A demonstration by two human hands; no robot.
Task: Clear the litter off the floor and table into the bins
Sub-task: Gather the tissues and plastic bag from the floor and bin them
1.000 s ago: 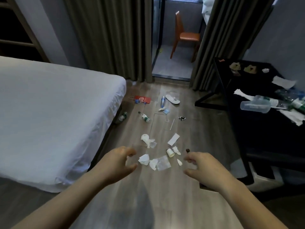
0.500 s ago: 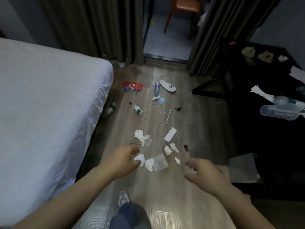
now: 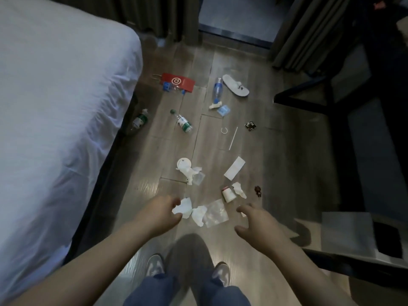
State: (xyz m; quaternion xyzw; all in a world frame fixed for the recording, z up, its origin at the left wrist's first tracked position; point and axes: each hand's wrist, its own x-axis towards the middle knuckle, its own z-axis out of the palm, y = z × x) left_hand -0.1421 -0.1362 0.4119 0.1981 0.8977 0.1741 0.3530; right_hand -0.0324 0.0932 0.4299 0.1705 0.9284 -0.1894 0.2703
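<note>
Person is bending over the floor mess here. The left hand (image 3: 157, 215) is sitting cupped right at the crumpled tissue (image 3: 182, 209), near side of the pile. Honestly can't tell if it's actually gripping it, too dim. The right hand (image 3: 259, 224) is hanging spread and empty just right of the clear wrapper (image 3: 216, 214). I'd be scooping the tissue and wrapper together, pinching low against the floor (image 3: 276, 162) so nothing's slipping out.
</note>
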